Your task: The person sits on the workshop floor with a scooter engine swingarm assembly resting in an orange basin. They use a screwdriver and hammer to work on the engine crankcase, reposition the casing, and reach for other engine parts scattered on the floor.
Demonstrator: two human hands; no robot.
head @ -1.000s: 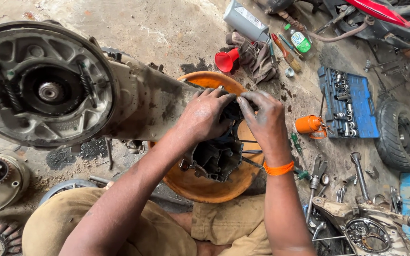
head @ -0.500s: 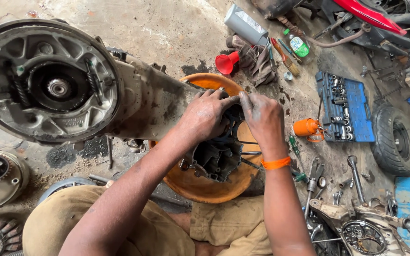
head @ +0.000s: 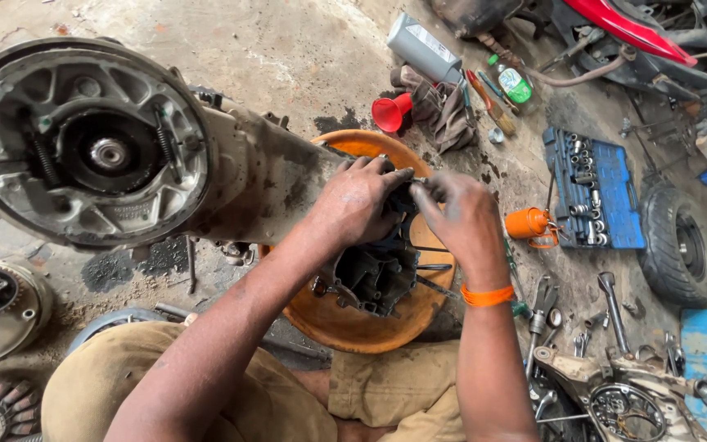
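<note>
Both hands, left [head: 353, 200] and right [head: 461, 219], fingers curled onto engine block [head: 374, 274] over orange basin [head: 353, 327]

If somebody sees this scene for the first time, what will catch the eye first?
Most striking is the large grey metal engine casing with its round drum at the left. In the centre, the left hand and right hand rest on a dark greasy engine block above a round orange basin. A blue socket tray lies at the right.

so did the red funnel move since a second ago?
No. The red funnel lies in the same spot against the grey rag, just beyond the orange basin's rim. Only the camera shifted slightly.
</note>
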